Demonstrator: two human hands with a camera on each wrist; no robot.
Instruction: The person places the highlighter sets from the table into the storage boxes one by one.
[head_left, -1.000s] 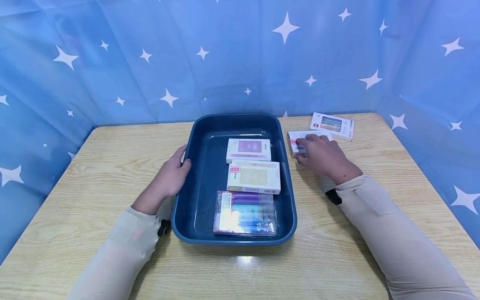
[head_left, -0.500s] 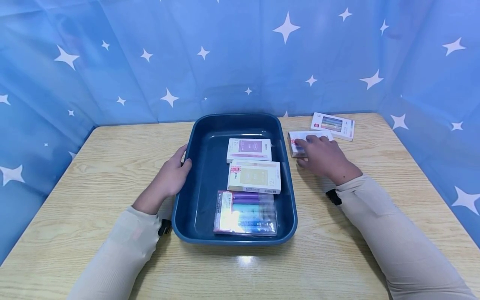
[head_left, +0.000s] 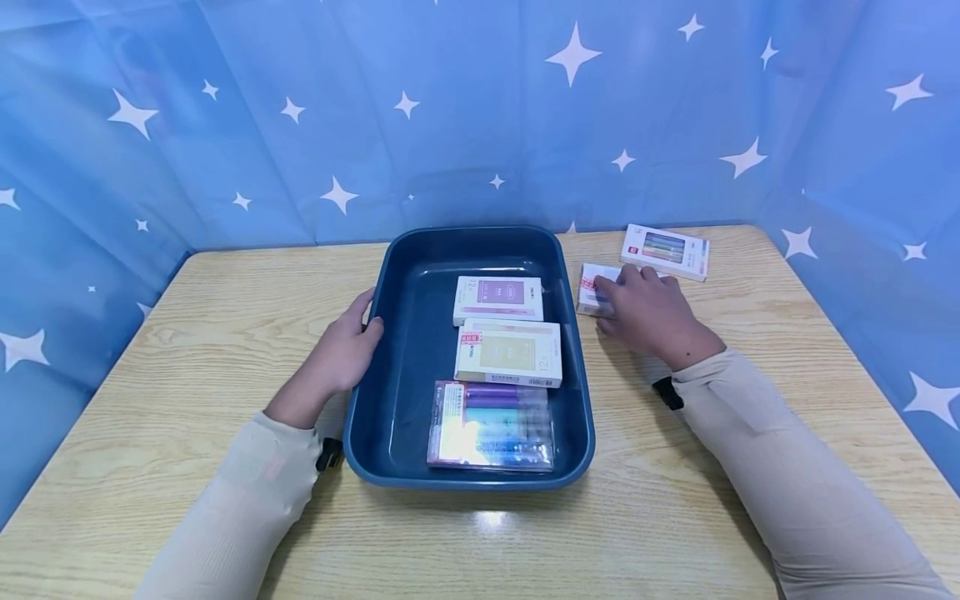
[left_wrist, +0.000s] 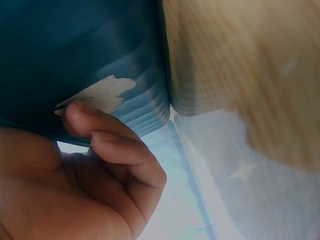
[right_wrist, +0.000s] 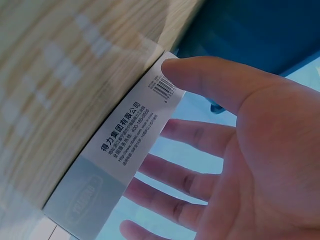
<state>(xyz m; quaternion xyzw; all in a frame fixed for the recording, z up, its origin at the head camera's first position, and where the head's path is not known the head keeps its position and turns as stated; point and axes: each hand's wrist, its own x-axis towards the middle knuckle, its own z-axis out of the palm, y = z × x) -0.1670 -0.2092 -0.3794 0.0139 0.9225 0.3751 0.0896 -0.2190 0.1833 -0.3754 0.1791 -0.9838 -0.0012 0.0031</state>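
My left hand (head_left: 339, 348) grips the left side of a dark blue plastic bin (head_left: 386, 350), thumb at the rim and fingers curled against the outer wall in the left wrist view. Right of the bin, my right hand (head_left: 647, 310) holds a small white box (head_left: 595, 292) with a red sticker. In the right wrist view, the thumb presses one end of the box's printed side (right_wrist: 122, 135), by a barcode, while the fingers reach over to the far side. The hand covers much of the box's top in the head view.
Inside the bin lie a white box with a purple panel (head_left: 498, 300), a box with a yellow panel (head_left: 508, 353) and a clear pack of purple, teal and blue pens (head_left: 491, 427). Another white windowed box of pens (head_left: 666, 252) lies behind my right hand. A blue starry curtain (head_left: 480, 117) backs the wooden table (head_left: 225, 333).
The white box at my right hand has shifted very slightly to the right, and the right fingers have moved a little on it. My left hand and the bin stay in place.
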